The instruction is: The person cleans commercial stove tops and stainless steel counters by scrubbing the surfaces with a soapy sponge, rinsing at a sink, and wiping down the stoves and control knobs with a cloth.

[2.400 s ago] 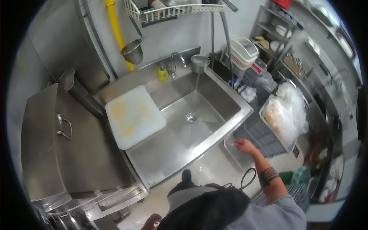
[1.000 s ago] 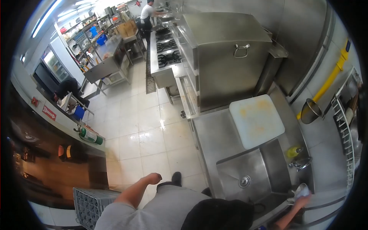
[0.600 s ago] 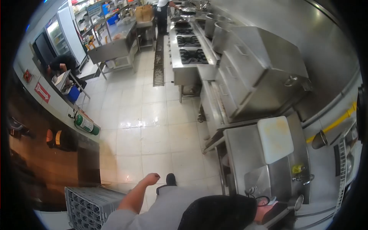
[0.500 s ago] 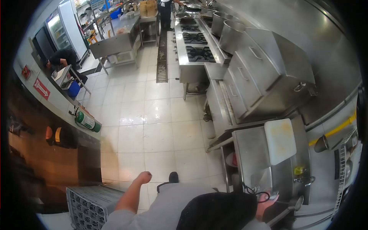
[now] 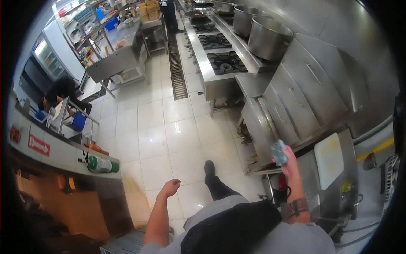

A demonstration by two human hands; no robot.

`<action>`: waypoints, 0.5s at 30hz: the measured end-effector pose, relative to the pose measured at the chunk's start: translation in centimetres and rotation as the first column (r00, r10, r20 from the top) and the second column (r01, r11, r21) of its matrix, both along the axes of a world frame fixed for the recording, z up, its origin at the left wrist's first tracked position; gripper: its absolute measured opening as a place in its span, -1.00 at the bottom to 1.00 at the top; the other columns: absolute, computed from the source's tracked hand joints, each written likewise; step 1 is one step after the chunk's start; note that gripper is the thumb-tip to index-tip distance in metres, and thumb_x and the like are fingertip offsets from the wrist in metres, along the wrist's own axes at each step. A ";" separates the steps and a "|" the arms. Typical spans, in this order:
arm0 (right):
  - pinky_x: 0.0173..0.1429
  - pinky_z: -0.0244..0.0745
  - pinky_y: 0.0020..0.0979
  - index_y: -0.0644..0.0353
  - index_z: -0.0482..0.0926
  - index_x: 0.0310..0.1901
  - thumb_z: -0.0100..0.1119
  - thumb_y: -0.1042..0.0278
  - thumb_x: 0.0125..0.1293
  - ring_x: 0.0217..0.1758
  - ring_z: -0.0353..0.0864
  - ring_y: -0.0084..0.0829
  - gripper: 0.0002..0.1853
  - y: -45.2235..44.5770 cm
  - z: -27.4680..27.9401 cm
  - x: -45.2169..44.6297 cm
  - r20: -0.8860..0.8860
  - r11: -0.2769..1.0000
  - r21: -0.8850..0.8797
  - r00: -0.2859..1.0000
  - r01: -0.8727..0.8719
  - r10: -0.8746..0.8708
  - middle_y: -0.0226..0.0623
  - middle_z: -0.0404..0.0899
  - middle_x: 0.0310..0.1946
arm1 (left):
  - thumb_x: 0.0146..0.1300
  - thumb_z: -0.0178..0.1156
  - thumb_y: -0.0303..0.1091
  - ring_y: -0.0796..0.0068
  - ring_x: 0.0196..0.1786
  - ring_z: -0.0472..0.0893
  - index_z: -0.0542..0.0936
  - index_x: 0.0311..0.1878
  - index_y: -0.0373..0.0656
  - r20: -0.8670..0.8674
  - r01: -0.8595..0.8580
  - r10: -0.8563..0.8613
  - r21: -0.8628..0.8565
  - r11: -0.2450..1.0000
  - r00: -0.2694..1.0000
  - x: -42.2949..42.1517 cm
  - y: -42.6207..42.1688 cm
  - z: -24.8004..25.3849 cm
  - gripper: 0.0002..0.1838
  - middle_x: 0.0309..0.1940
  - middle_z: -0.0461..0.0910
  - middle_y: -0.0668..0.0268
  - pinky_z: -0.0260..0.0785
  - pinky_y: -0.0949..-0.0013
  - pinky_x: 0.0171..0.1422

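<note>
My right hand (image 5: 289,161) is raised in front of the steel cabinet, closed around a crumpled grey-blue cloth (image 5: 278,153). Over the floor to the left hangs my left hand (image 5: 171,187), its fingers curled in a loose fist with nothing visible in them. Right of the cloth, a stained white cutting board (image 5: 329,161) lies on the steel counter (image 5: 312,197). Close behind the cloth stands the steel cabinet with handled fronts (image 5: 292,99).
A gas range (image 5: 218,57) runs along the right, with large pots (image 5: 270,40) beside it. A floor drain (image 5: 177,72) crosses the tiles. At left are a fire extinguisher (image 5: 101,164) and a bending person (image 5: 61,94); another person (image 5: 169,15) stands at the back.
My right hand has come up and forward from beside the sink, carrying the cloth. One foot has stepped forward. My left hand has shifted slightly right, and the view has tilted.
</note>
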State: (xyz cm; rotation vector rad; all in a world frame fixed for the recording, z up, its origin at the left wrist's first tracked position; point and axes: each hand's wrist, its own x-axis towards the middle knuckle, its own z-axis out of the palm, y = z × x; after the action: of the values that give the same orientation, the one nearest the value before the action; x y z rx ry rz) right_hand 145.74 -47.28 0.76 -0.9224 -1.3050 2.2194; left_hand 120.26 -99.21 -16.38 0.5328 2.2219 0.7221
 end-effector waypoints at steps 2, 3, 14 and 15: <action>-0.11 0.65 -0.21 0.14 0.48 0.18 0.16 0.31 0.40 -0.10 0.64 -0.35 -0.65 2.5 -4.4 -8.0 0.091 0.993 0.104 0.994 -0.062 0.053 -0.24 0.60 -0.02 | 0.34 0.15 -0.19 0.06 0.18 0.63 0.64 0.09 -0.29 0.010 -0.073 0.073 -0.012 0.997 0.997 -4.2 -0.3 1.1 -0.60 0.08 0.67 0.00 0.44 0.16 0.32; -0.12 0.64 -0.25 0.14 0.51 0.15 0.20 0.32 0.38 -0.10 0.63 -0.39 -0.66 2.9 -4.9 -12.8 0.131 0.987 0.123 0.988 -0.098 0.082 -0.27 0.60 -0.04 | 0.33 0.16 -0.20 0.08 0.14 0.65 0.64 0.08 -0.31 -0.028 -0.115 0.115 -0.031 0.993 0.993 -6.3 -1.9 0.5 -0.60 0.04 0.68 0.00 0.46 0.18 0.27; 0.16 0.53 -0.18 0.12 0.54 0.10 0.35 0.26 0.20 0.08 0.61 -0.12 -0.57 10.0 -11.1 -56.5 0.496 0.458 0.764 0.868 -0.454 0.033 -0.11 0.58 0.03 | 0.31 0.13 -0.26 0.36 -0.54 0.62 0.67 -0.27 -0.24 -0.032 -0.659 0.672 -0.239 0.714 0.740 -5.3 -21.6 1.4 -0.75 -0.49 0.68 0.22 0.45 0.27 -0.47; 0.21 0.50 -0.13 0.11 0.54 0.10 0.32 0.25 0.21 0.14 0.56 -0.03 -0.58 10.3 -11.2 -58.8 0.500 0.381 0.808 0.865 -0.450 -0.039 -0.09 0.54 0.09 | 0.33 0.12 -0.22 0.34 -0.49 0.65 0.69 -0.27 -0.19 -0.085 -0.610 0.611 -0.261 0.749 0.787 -3.7 -21.6 0.6 -0.74 -0.47 0.69 0.21 0.48 0.25 -0.42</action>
State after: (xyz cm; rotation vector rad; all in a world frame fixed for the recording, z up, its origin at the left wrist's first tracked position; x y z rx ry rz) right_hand 86.90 -36.93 -10.46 -0.7955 -2.5880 0.9689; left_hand 116.51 -120.78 -15.81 -0.3738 2.4480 0.7030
